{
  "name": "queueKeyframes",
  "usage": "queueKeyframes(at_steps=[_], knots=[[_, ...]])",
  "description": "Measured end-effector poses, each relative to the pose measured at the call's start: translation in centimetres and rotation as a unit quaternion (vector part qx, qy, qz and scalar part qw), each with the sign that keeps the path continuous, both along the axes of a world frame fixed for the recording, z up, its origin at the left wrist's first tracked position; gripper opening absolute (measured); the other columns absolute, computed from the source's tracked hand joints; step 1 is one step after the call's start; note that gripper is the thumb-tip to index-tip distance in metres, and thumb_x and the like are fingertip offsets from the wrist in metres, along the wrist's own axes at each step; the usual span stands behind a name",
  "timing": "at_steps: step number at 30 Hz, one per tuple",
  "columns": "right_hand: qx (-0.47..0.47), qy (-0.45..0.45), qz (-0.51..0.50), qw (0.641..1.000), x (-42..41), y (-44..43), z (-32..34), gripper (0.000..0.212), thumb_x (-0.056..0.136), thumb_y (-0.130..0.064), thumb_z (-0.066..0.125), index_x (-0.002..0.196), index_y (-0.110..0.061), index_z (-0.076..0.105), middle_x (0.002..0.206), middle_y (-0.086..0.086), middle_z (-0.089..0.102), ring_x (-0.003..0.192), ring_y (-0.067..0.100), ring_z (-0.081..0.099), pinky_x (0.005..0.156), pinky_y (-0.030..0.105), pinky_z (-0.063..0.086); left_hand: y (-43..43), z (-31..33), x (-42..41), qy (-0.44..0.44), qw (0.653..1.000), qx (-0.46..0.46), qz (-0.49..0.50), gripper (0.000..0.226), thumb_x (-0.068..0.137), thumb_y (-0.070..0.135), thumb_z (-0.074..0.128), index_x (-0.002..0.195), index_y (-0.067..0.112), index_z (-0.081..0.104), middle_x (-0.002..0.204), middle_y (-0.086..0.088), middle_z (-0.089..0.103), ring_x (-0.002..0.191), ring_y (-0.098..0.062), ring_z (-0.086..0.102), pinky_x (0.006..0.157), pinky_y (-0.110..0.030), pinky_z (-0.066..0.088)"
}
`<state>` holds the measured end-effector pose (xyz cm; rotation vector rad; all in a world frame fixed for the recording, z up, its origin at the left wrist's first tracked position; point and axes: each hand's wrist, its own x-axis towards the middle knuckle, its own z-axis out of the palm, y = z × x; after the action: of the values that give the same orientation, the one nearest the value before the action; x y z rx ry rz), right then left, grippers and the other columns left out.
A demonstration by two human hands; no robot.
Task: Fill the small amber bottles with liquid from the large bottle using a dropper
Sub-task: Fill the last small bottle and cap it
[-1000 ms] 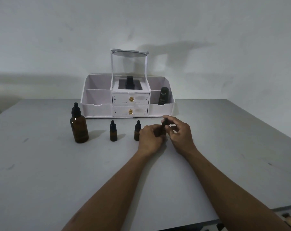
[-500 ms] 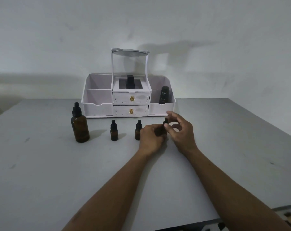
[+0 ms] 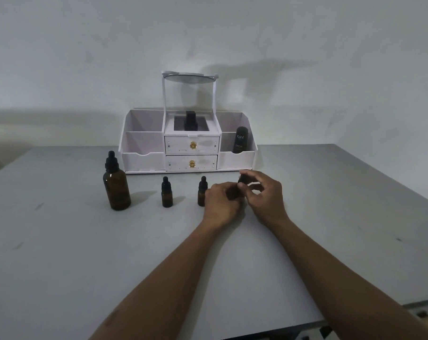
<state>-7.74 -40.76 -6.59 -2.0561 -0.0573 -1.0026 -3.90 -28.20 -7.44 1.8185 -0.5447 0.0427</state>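
- A third small amber bottle is almost wholly hidden inside the left hand, which is curled tight around it in front of the white organiser; only a dark sliver is seen between the fingers.
- Its black dropper cap is pinched between the thumb and forefinger of the right hand, the other fingers being spread loosely; whether the cap is off the neck cannot be told.
- The large amber bottle is stood upright, capped, in front of the organiser's left end.
- Two small amber bottles are stood upright and capped in front of the organiser's drawers: one toward the left, the other just beside the left hand, its lower right edge cut off by the knuckles.
- Liquid levels are hard to make out in the dim light.
- A black tube marked "Kahf" is kept in the organiser's right compartment, and a dark bottle in its raised middle compartment.
- Everything is set on a grey table, whose near right corner is cut off.
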Motion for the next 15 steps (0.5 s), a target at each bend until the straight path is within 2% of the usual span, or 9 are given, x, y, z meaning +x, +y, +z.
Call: queueKeyframes(at_steps=[2,4,7,9,11,13,15], knots=[[0.029,0.003,-0.001,1.0,0.11,0.01,0.08,0.03,0.078,-0.016,0.084,0.106,-0.015,0.072,0.093,-0.005,0.072,0.083,0.01,0.068,0.072,0.022,0.056,0.0,-0.17,0.33,-0.014,1.0,0.01,0.009,0.019,0.078,0.018,0.064,0.09,0.022,0.077,0.074,0.009,0.075,0.071,-0.003,0.072,0.071,-0.034,0.061],[0.039,-0.002,-0.001,0.999,0.19,0.04,0.12,0.036,0.078,-0.021,0.085,0.11,-0.016,0.07,0.093,-0.002,0.071,0.085,0.012,0.066,0.073,0.019,0.055,-0.02,-0.16,0.24,-0.021,1.0,0.015,0.016,0.015,0.079,0.019,0.065,0.088,0.022,0.076,0.074,0.009,0.075,0.07,-0.003,0.071,0.07,-0.034,0.061],[0.011,-0.004,0.015,1.0,0.01,0.04,0.05,0.035,0.087,-0.007,0.072,0.122,-0.014,0.068,0.105,0.0,0.073,0.094,0.009,0.068,0.079,0.021,0.057,0.06,0.05,-0.18,-0.004,1.0,-0.005,-0.004,0.025,0.081,0.017,0.066,0.103,0.024,0.076,0.09,0.011,0.077,0.079,-0.001,0.072,0.075,-0.03,0.062],[0.005,0.006,0.009,1.0,-0.01,-0.09,-0.07,0.032,0.086,-0.003,0.07,0.117,-0.012,0.072,0.105,0.0,0.074,0.091,0.008,0.069,0.079,0.027,0.058,0.13,0.03,-0.12,0.006,1.0,-0.007,-0.017,0.03,0.08,0.015,0.066,0.107,0.024,0.076,0.092,0.009,0.077,0.079,-0.003,0.073,0.076,-0.033,0.063],[0.012,0.007,-0.004,1.0,0.09,-0.1,-0.1,0.028,0.083,-0.01,0.077,0.111,-0.013,0.073,0.099,-0.002,0.074,0.086,0.008,0.068,0.074,0.026,0.057,0.12,-0.08,0.13,-0.004,1.0,0.001,-0.011,0.027,0.078,0.016,0.065,0.101,0.024,0.077,0.084,0.009,0.077,0.074,-0.005,0.073,0.073,-0.035,0.063],[0.032,-0.003,-0.004,0.999,0.15,-0.01,-0.01,0.034,0.079,-0.018,0.083,0.111,-0.016,0.072,0.095,-0.002,0.072,0.085,0.01,0.067,0.072,0.022,0.056,0.1,-0.11,0.24,-0.007,1.0,0.005,0.002,0.019,0.076,0.017,0.065,0.091,0.023,0.077,0.074,0.007,0.076,0.067,-0.008,0.072,0.067,-0.035,0.062],[0.023,-0.013,0.002,1.0,0.1,0.05,0.08,0.037,0.083,-0.016,0.08,0.119,-0.016,0.069,0.101,-0.001,0.071,0.091,0.009,0.066,0.075,0.018,0.056,0.18,0.12,-0.08,-0.016,1.0,0.005,0.0,0.019,0.078,0.017,0.065,0.092,0.022,0.077,0.079,0.007,0.076,0.071,-0.005,0.072,0.069,-0.03,0.061]])
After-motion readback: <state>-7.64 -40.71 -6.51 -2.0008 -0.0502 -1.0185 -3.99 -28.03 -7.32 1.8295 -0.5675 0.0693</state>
